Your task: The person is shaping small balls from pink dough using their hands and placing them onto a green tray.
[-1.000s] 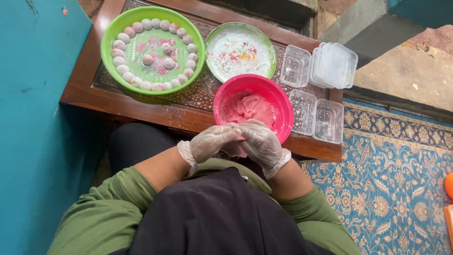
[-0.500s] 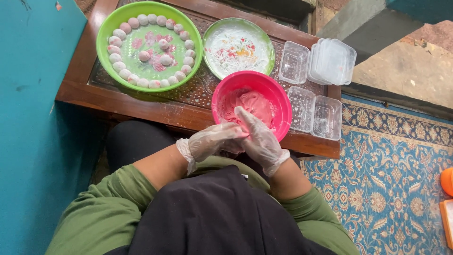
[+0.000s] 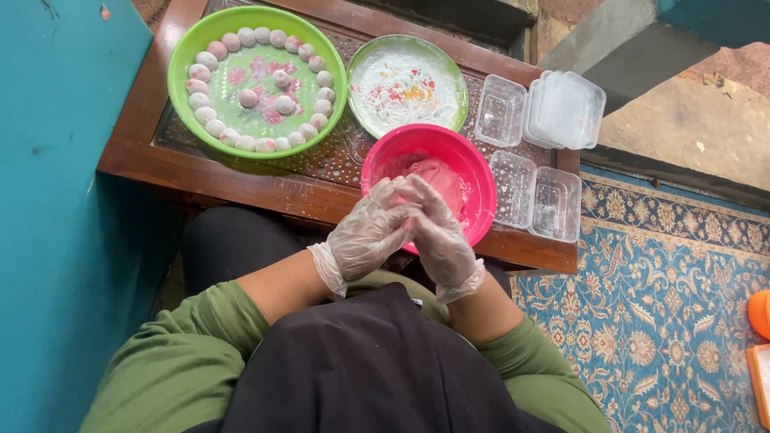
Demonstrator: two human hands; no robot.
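Hands in thin clear gloves, left hand and right hand, press palm to palm, whatever lies between hidden, just over the near rim of the round pink plastic bowl at the wooden desk's near edge.

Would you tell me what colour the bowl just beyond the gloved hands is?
The bowl is bright pink, holding pink dough; the head view shows it clearly.
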